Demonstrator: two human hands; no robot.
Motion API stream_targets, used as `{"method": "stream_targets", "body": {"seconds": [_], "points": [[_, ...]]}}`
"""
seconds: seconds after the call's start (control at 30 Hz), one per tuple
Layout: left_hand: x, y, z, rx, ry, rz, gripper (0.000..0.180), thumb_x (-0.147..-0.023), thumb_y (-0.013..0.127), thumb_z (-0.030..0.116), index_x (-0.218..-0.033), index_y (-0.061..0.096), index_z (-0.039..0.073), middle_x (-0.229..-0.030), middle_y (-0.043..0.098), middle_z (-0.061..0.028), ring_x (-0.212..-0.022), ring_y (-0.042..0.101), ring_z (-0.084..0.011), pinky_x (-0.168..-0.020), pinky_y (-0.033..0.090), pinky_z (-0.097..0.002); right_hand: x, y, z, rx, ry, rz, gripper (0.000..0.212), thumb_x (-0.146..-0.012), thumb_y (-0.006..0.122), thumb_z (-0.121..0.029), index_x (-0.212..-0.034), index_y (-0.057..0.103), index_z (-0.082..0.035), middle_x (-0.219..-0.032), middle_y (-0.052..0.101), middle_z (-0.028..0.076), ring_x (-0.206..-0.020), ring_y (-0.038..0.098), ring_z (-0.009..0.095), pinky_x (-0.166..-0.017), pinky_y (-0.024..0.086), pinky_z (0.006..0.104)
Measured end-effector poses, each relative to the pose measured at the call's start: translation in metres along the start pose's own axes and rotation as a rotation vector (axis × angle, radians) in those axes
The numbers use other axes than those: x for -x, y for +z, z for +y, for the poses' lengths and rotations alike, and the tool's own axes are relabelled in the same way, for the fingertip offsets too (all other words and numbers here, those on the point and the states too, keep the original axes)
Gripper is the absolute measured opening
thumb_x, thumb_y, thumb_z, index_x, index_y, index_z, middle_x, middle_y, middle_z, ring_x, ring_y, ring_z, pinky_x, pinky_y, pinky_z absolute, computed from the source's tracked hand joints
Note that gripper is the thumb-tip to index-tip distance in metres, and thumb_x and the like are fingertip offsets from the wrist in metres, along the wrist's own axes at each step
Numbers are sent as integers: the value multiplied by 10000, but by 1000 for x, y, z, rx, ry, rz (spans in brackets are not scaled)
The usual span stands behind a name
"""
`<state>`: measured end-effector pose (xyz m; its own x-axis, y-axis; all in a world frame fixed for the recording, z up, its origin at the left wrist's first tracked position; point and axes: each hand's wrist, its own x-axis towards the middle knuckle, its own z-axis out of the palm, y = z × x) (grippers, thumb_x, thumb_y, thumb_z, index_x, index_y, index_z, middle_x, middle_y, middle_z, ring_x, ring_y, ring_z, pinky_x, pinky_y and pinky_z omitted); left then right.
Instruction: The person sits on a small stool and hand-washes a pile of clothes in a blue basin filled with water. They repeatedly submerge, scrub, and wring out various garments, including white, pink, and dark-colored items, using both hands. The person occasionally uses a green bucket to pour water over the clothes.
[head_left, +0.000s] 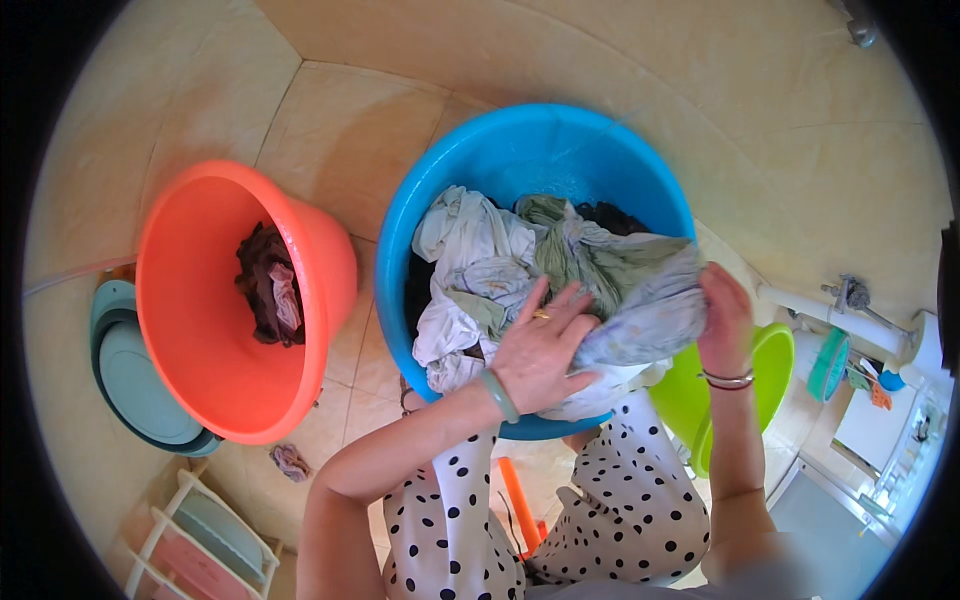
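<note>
A large blue basin (455, 160) in front of me holds a heap of wet laundry. White cloth (475, 232) lies on its left side, with dark pieces partly hidden beneath. My right hand (725, 322), wearing a bracelet, grips the end of a pale grey-green patterned garment (648, 318) and holds it up at the basin's right rim. The rest of that garment runs back into the heap. My left hand (545, 345), with a ring and a pale green bangle, rests on the laundry near the middle, its fingers spread.
An orange-red basin (220, 370) with dark and pink cloth (270, 285) stands tilted at the left, beside stacked grey-green basins (150, 385). A lime-green basin (775, 365) is at the right, below a wall tap (850, 293). A small crumpled cloth (290, 462) lies on the tiled floor.
</note>
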<state>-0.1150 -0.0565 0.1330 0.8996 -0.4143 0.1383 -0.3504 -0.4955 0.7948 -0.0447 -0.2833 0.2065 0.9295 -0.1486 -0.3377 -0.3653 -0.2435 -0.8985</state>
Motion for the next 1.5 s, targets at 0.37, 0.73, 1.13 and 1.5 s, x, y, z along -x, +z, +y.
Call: {"method": "stream_targets", "body": {"seconds": [0.37, 0.73, 1.13, 1.5], "points": [[-88, -10, -107, 803, -608, 709, 687, -717, 758, 184, -1292, 423, 17, -1170, 540, -178, -1101, 523, -248, -952, 422, -342, -102, 52, 73, 566, -187, -435, 434, -853, 663, -274, -1218, 547, -70, -1030, 631, 115, -928, 634, 248, -766, 511, 370], [-104, 85, -245, 354, -925, 203, 626, -759, 530, 27, -1370, 405, -29, -1196, 575, -231, -1050, 571, -293, -884, 448, -311, -162, 146, 170, 1405, -442, -286, 482, -806, 654, -442, -1257, 528, -324, -1256, 442, 118, -1122, 444, 396, -899, 376, 605], [-122, 67, -218, 953, -898, 532, 813, -685, 789, 383, -1325, 425, 41, -1238, 551, -148, -1118, 543, -283, -927, 454, -375, -164, 146, 130, 575, -454, -319, 247, -741, 672, -90, -981, 632, -46, -1046, 594, 182, -965, 568, 383, -852, 440, 418], [-92, 52, -150, 2276, -708, 137, 378, -966, 516, 326, -1271, 483, 104, -1021, 627, -61, -900, 598, -173, -774, 504, -316, -18, 150, 38, 738, -988, -443, 222, -672, 744, -220, -817, 616, -111, -916, 516, 43, -883, 467, 257, -753, 393, 388]]}}
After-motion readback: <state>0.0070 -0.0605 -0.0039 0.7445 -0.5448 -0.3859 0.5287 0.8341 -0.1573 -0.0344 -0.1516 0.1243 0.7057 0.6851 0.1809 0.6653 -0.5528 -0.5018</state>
